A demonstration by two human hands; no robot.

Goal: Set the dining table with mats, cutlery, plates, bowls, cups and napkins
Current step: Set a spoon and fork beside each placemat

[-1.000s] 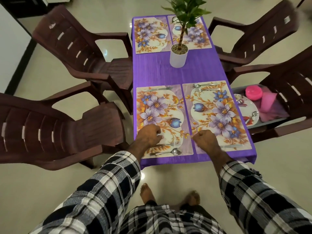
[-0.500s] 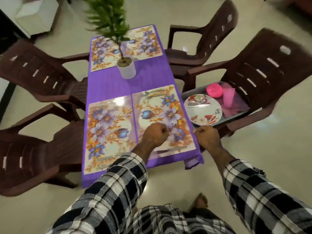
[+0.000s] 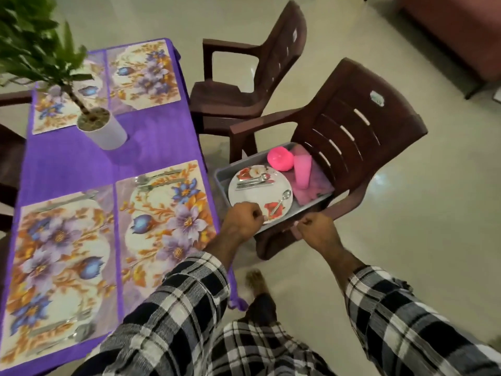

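A grey tray [image 3: 221, 183] sits on the seat of a brown chair [image 3: 352, 126] to the right of the table. It holds a floral white plate [image 3: 252, 196] with cutlery [image 3: 254, 181] and a spoon [image 3: 280, 202] on it, a pink bowl [image 3: 280, 158], a pink cup [image 3: 302, 170] and pink napkins [image 3: 317, 188]. My left hand [image 3: 244, 221] is a fist over the plate's near rim. My right hand [image 3: 317, 232], also a fist, hovers by the tray's near corner. Neither hand visibly holds anything. Floral mats [image 3: 165, 223] with cutlery [image 3: 160, 179] lie on the purple-clothed table [image 3: 67, 164].
A plant in a white pot [image 3: 104, 131] stands mid-table. A second brown chair [image 3: 244, 85] is behind the tray chair, and further chairs edge in at the left. My bare foot [image 3: 256, 280] is on the tiled floor beside the table corner.
The view has swung right from the near mats to the tray chair. Both fists left the table and now hover at the tray's near edge.
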